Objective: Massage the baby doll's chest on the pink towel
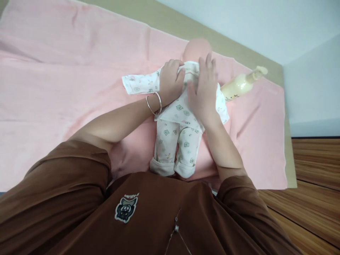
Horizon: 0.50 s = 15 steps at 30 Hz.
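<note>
A baby doll (196,47) lies on its back on a pink blanket (66,88), dressed in a white printed top (183,113) and matching trousers (175,141). My left hand (170,83), with bangles at the wrist, is curled on the top's fabric near the doll's shoulder, beside the outstretched sleeve (139,83). My right hand (204,88) lies flat on the doll's chest with its fingers stretched out toward the neck. The doll's feet point toward me.
A cream pump bottle (243,83) lies on the blanket just right of the doll. The blanket covers a low platform whose edge (290,159) runs along the right, with wooden floor (316,184) beyond. A pale wall stands behind.
</note>
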Each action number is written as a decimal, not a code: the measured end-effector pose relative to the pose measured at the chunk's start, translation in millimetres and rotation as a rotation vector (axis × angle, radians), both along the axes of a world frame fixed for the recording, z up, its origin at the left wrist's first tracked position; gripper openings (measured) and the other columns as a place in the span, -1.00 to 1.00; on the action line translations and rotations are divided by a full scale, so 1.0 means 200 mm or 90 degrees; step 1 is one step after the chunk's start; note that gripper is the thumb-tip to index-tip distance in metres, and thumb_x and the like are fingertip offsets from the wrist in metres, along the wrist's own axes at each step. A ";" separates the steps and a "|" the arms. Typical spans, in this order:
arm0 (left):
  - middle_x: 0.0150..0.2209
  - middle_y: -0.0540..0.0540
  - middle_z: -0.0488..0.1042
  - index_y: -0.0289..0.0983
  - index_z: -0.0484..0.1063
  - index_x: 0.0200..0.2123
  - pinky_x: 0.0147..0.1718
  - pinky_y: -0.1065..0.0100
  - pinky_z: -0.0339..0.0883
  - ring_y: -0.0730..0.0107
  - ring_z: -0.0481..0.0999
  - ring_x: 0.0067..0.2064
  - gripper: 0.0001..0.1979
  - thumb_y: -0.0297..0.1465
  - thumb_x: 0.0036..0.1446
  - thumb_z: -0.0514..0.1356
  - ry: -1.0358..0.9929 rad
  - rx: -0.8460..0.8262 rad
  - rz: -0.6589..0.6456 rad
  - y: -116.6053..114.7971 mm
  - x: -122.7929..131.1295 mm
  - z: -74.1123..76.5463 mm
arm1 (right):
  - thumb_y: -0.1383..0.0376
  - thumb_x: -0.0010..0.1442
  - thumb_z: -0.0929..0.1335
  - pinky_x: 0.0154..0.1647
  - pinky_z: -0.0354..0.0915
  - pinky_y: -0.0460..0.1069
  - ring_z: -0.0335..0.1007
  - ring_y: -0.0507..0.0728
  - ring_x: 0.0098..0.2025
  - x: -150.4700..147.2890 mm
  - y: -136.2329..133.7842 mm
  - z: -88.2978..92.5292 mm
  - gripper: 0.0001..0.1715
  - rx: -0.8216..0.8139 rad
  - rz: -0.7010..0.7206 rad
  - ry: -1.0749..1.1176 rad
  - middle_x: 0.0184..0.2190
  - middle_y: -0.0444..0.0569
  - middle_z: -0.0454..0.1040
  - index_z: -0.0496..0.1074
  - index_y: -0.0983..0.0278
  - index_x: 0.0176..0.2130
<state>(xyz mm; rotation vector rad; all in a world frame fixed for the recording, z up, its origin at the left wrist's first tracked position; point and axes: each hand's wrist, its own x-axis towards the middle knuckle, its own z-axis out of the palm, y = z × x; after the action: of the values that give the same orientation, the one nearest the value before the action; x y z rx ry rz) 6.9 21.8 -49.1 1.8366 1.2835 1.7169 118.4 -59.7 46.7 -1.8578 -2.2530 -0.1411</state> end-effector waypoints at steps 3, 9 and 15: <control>-0.31 -0.12 0.38 -0.09 0.31 -0.35 -0.18 0.02 0.11 0.05 0.29 -0.22 -0.57 0.06 0.18 -0.15 0.012 0.004 -0.004 0.02 0.00 -0.01 | 0.25 0.22 0.12 0.24 -0.20 0.38 -0.36 0.33 0.31 -0.01 0.01 -0.03 -0.38 -0.093 0.029 -0.018 0.29 0.04 -0.20 -0.05 0.31 0.24; -0.26 -0.10 0.38 -0.11 0.31 -0.29 -0.13 0.07 0.08 0.12 0.27 -0.18 -0.58 0.02 0.24 -0.16 0.035 -0.003 0.001 0.04 0.02 -0.04 | 0.34 0.22 0.11 0.23 -0.16 0.35 -0.27 0.28 0.30 0.01 0.01 -0.02 -0.42 -0.027 0.037 0.000 0.29 0.10 -0.19 -0.05 0.31 0.22; -0.25 -0.12 0.38 -0.19 0.33 -0.27 -0.12 0.09 0.18 0.15 0.32 -0.17 -0.75 -0.27 0.30 -0.10 0.088 -0.021 0.036 0.04 0.03 -0.03 | 0.22 0.23 0.28 0.19 -0.02 0.38 -0.21 0.39 0.28 -0.08 -0.33 0.16 -0.44 -0.157 0.239 -0.047 0.22 0.12 0.02 0.12 0.27 0.18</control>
<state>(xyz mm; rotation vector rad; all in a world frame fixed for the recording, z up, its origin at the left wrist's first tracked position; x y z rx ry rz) 12.2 29.2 -54.6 1.9467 1.4213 1.6114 102.5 -125.0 78.1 -1.5133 -2.7274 0.1384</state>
